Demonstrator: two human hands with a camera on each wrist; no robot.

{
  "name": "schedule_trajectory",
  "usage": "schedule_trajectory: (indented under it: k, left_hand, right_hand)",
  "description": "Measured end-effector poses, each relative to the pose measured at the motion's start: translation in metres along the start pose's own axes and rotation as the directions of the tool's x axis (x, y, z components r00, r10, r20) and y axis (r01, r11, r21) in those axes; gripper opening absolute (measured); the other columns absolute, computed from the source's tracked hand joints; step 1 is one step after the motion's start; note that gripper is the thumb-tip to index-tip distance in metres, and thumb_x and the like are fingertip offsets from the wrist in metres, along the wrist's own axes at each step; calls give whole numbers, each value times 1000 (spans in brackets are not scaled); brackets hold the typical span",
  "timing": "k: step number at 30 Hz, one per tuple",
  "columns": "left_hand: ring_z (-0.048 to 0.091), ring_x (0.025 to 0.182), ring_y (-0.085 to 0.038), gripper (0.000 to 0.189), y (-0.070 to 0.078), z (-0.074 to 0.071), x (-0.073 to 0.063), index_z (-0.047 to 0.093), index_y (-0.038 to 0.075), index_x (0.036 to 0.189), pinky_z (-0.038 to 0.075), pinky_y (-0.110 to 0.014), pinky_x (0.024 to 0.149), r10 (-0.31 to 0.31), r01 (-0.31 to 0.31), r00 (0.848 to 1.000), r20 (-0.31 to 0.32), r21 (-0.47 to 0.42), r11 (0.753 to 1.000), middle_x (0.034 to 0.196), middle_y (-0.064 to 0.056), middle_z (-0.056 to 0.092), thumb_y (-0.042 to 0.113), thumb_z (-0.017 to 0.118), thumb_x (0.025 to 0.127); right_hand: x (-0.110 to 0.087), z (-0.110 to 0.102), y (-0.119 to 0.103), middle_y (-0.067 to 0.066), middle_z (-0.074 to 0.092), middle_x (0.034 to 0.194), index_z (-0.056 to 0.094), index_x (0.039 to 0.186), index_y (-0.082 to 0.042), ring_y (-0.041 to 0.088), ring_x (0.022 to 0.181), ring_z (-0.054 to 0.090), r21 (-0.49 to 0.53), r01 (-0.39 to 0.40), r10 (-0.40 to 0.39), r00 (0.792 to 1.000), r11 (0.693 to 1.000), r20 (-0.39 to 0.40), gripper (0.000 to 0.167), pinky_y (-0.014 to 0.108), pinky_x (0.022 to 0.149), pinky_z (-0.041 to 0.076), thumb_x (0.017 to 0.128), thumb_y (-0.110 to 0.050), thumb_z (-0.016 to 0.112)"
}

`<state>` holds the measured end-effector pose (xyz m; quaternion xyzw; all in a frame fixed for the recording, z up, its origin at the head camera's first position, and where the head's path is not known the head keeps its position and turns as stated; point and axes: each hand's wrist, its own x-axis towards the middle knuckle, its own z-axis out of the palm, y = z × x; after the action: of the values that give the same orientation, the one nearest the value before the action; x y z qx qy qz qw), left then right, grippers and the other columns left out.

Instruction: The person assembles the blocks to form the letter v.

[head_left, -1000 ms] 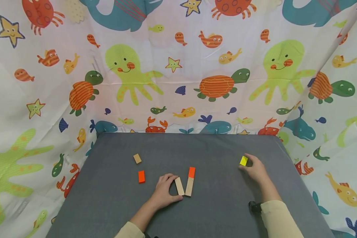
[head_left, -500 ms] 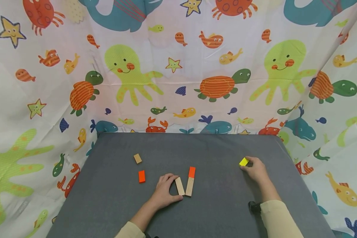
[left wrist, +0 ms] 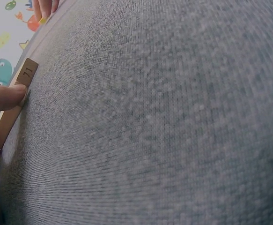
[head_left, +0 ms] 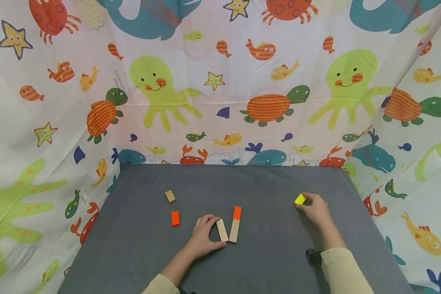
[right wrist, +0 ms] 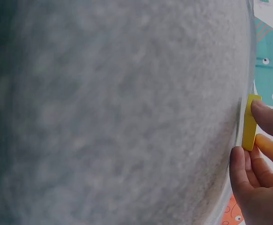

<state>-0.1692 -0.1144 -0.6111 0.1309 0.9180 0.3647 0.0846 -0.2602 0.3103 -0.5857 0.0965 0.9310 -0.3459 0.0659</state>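
My left hand [head_left: 203,237] holds a plain wooden block [head_left: 222,230] by its two ends, thumb at the near end and fingers at the far end. Just right of it lies a second wooden block [head_left: 234,231], their near ends close together, with an orange block [head_left: 237,212] against its far end. In the left wrist view the thumb lies on the wooden block [left wrist: 10,124], and dark marks show on the block piece behind. Off to the right, my right hand [head_left: 317,209] pinches a yellow block [head_left: 299,199] between thumb and fingers; the right wrist view shows the yellow block [right wrist: 250,123] edge-on.
On the left of the grey table [head_left: 272,261] lie a small tan block [head_left: 170,196] and, nearer, another orange block [head_left: 174,218]. A sea-animal printed curtain [head_left: 220,41] hangs behind the table and along its sides.
My right hand has turned the yellow block a little and shifted it slightly left. The left hand and the blocks around it have stayed put.
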Motion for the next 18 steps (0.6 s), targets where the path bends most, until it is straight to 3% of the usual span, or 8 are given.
schedule_trajectory:
  k: [5, 12, 18]
  left_hand:
    - [38, 134, -29, 81, -1, 1, 0, 53, 20, 144, 35, -60, 108, -13, 13, 1000, 9, 3, 1000, 145, -4, 46, 47, 85, 75]
    - [38, 134, -29, 81, 0, 1, 0, 53, 20, 144, 36, -60, 107, -13, 13, 1000, 8, -5, 1000, 145, -4, 46, 47, 85, 75]
    - [37, 134, -29, 81, 1, 0, 0, 53, 20, 144, 36, -60, 108, -22, 22, 1000, 10, -5, 1000, 145, -4, 46, 47, 85, 75]
  right_hand:
    - [-1, -2, -4, 32, 45, 145, 48, 144, 6, 50, 135, 39, 1, 18, -18, 1000, 1000, 2, 65, 65, 111, 31, 91, -20, 74]
    - [-3, -3, -11, 32, 49, 142, 50, 144, 6, 46, 123, 52, 3, 60, -60, 998, 998, 11, 65, 60, 101, 45, 91, -22, 75]
    - [-3, -2, -18, 31, 50, 140, 50, 144, 5, 44, 118, 57, 16, 54, -55, 998, 998, 19, 65, 56, 97, 49, 91, -22, 76]
